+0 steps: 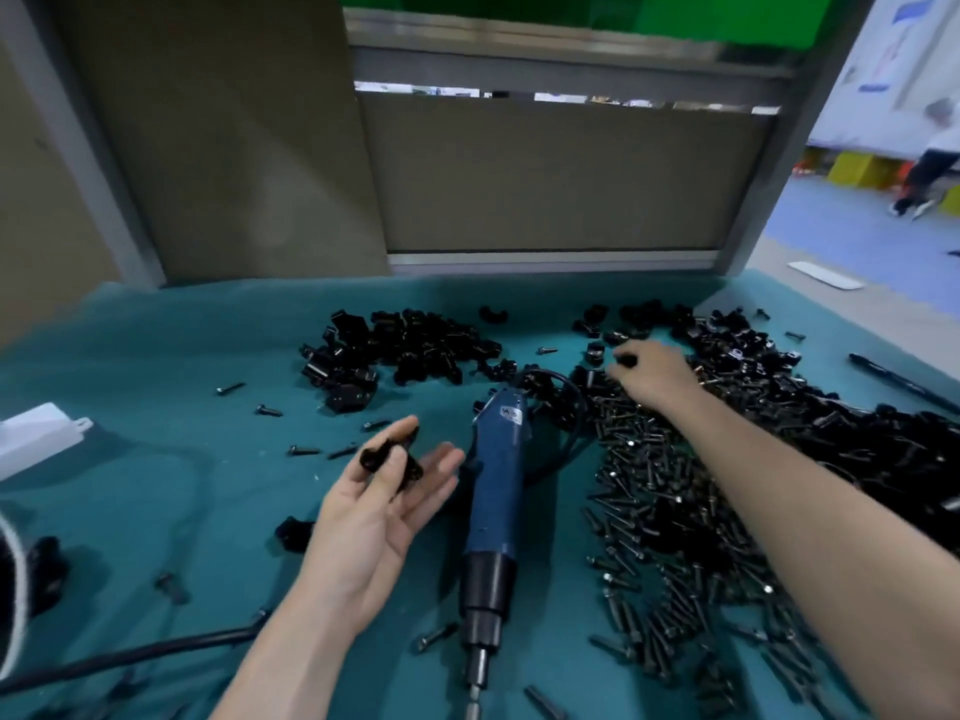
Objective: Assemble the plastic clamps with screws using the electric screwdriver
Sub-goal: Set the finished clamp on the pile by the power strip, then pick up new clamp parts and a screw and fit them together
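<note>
My left hand (375, 517) is palm-up over the teal table, fingers mostly straight, with the thumb holding a black plastic clamp piece (389, 457) against them. My right hand (652, 374) reaches far across the table, its fingers curled round a small black clamp piece (626, 361) at the edge of the parts. The blue electric screwdriver (496, 491) lies flat between my arms, bit pointing toward me. A large heap of black screws (675, 511) spreads under my right forearm. A pile of black clamps (395, 350) lies at the far middle.
More clamp parts (743, 345) are heaped at the far right. Loose screws (304, 450) dot the teal mat (156, 485). A white box (36, 436) sits at the left edge; a black cable (130, 654) runs along the near left. A partition wall (545, 174) closes the back.
</note>
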A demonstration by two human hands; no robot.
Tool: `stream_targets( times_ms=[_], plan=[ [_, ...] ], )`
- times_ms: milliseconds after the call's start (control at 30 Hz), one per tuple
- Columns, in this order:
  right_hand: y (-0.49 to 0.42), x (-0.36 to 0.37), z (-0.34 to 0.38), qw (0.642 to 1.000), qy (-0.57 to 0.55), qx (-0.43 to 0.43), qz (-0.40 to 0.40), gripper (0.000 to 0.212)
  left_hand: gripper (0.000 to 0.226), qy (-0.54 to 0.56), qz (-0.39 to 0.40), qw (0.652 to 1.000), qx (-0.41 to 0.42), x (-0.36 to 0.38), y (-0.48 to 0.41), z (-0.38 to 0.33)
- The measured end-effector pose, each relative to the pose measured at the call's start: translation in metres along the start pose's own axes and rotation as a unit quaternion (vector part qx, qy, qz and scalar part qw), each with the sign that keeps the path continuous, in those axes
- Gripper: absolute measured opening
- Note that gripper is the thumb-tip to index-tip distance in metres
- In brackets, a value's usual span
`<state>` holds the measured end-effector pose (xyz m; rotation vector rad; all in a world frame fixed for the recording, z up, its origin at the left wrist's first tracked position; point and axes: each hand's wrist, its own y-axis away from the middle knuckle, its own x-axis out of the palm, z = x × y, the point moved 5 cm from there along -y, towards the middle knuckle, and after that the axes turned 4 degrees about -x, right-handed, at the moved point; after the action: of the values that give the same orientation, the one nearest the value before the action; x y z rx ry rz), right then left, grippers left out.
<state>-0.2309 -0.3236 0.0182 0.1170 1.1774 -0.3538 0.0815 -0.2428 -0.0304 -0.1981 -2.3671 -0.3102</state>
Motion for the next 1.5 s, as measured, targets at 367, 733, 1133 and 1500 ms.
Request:
stream_targets(
  times_ms=[367, 733, 1133, 1500],
  plan=[
    [-0.01, 0.0, -0.005, 0.986, 0.044, -0.006, -0.162, 0.012, 0.048, 0.108, 0.083, 0.988, -0.079, 0.005, -0.001, 0.0],
    [0.175, -0.021, 0.072, 0.758, -0.649, 0.06, 0.016, 0.013, 0.024, 0.029, 0.1, 0.994, -0.033, 0.017, 0.026, -0.016],
    [0.272, 0.012, 0.135, 0.763, -0.644, -0.05, -0.022, 0.014, 0.028, -0.287, 0.079, 0.95, 0.099, -0.02, 0.108, -0.012],
    [0.281, 0.026, 0.139, 0.802, -0.574, -0.157, -0.057, 0.022, 0.037, -0.309, 0.069, 0.943, 0.101, -0.015, 0.113, -0.014]
  ],
)
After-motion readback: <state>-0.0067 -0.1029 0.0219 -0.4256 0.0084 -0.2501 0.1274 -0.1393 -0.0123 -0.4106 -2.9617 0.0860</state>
